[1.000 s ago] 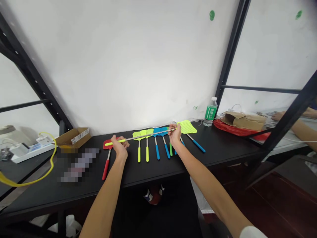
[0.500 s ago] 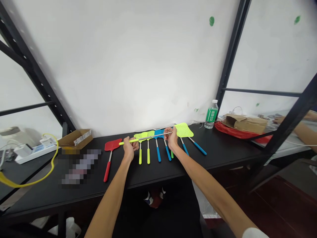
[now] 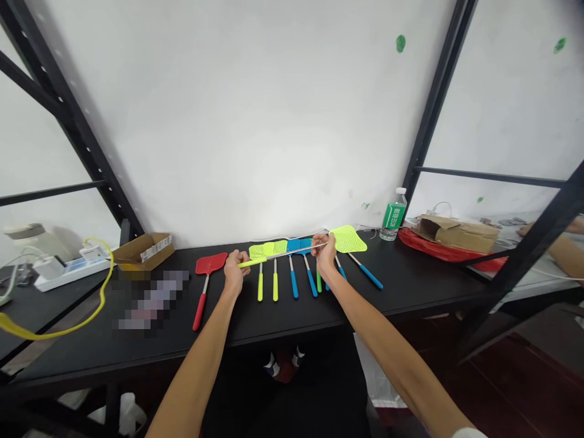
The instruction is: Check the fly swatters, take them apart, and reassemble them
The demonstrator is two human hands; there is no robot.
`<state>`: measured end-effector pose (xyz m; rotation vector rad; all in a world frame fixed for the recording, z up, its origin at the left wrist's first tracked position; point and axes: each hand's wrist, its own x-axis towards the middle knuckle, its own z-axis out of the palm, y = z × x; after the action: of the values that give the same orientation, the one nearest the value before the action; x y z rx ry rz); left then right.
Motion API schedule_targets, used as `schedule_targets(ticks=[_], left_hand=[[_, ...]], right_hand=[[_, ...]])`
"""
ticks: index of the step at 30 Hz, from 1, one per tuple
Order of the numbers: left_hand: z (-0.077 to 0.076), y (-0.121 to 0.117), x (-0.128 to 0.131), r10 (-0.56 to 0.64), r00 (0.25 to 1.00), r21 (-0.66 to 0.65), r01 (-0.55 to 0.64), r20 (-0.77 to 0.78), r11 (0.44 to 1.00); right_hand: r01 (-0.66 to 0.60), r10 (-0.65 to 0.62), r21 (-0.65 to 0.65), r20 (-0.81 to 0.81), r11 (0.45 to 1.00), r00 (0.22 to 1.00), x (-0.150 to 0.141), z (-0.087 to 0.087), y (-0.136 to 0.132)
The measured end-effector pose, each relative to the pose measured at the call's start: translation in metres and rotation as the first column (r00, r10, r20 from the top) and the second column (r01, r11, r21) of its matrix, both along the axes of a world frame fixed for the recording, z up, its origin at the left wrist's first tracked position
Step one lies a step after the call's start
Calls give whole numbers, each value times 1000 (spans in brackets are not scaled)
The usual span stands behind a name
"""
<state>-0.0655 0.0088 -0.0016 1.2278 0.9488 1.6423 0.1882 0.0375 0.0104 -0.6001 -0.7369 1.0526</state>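
Observation:
A yellow-green fly swatter (image 3: 348, 239) is held sideways above the black table. My left hand (image 3: 234, 271) is closed around the end of its handle. My right hand (image 3: 325, 254) grips the metal rod just below the mesh head. Beneath it lies a row of fly swatters: a red swatter (image 3: 211, 263) at the left, two yellow-green swatters (image 3: 261, 286), and several blue swatters (image 3: 294, 285) toward the right. One green handle (image 3: 319, 281) shows below my right wrist; its head is hidden.
A water bottle (image 3: 393, 216) stands at the back right beside a crumpled brown paper package (image 3: 458, 233) on red plastic. Left are an open cardboard box (image 3: 146, 254), a blurred item (image 3: 157, 301), a power strip (image 3: 73, 274) and a yellow cable (image 3: 103, 292). Black shelf posts (image 3: 98, 164) frame the table.
My left hand has shifted back to the end of the swatter's handle, so more handle shows to its right. My right hand still grips the rod near the head. The view has turned slightly.

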Motion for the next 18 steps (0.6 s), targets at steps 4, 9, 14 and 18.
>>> schedule_targets(ticks=[4,9,14,18], left_hand=[[-2,-1,12,-88,979,-56,80,-183,995],[0,-8,26,-117,917,-6,124,-382,992],[4,-14,34,-104,900,33,130,-423,991],[5,-16,35,-141,906,5,157,-399,988]], right_hand=[[-116,111,46,97,992,989,-18,-3,-6],[-308,281,85,238,948,930,-34,-7,-11],[-329,299,59,291,943,909,-31,-7,-13],[-354,335,-5,338,935,879,-30,-9,-12]])
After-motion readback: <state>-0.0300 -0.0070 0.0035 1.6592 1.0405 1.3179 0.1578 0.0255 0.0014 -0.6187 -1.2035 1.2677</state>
